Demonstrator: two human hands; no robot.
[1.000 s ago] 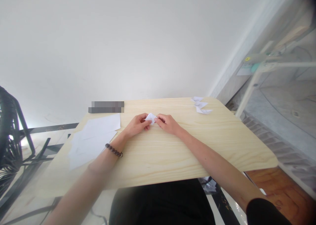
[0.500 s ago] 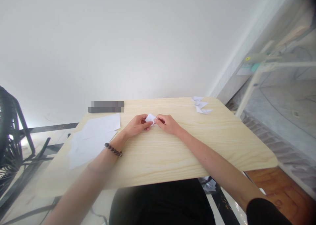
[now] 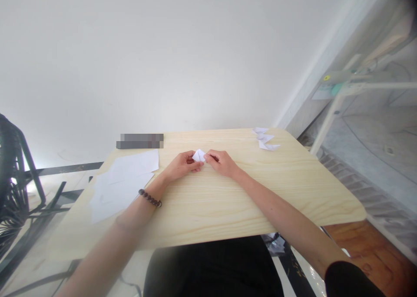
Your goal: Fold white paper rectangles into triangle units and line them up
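Observation:
A small piece of folded white paper (image 3: 198, 155) is held between my two hands above the middle of the table. My left hand (image 3: 182, 164) grips its left side and lower edge, with the thumb along the front. At the right corner, my right hand (image 3: 220, 161) pinches the paper between thumb and fingers. A crease or fold line runs down the paper's face. Toward the back right of the table lie 3 folded white paper pieces (image 3: 267, 138) with pointed ends, set one behind another.
Loose white paper sheets (image 3: 120, 184) overlap on the left of the wooden table (image 3: 208, 210). A pixelated dark object (image 3: 140, 141) lies at the back left. Behind the table is a white wall (image 3: 195, 62); a white metal frame (image 3: 329, 119) stands at the right.
The folded paper has turned slightly in my fingers and now shows a clear crease on its face. My left thumb has slid a little lower; the hands stay in about the same place.

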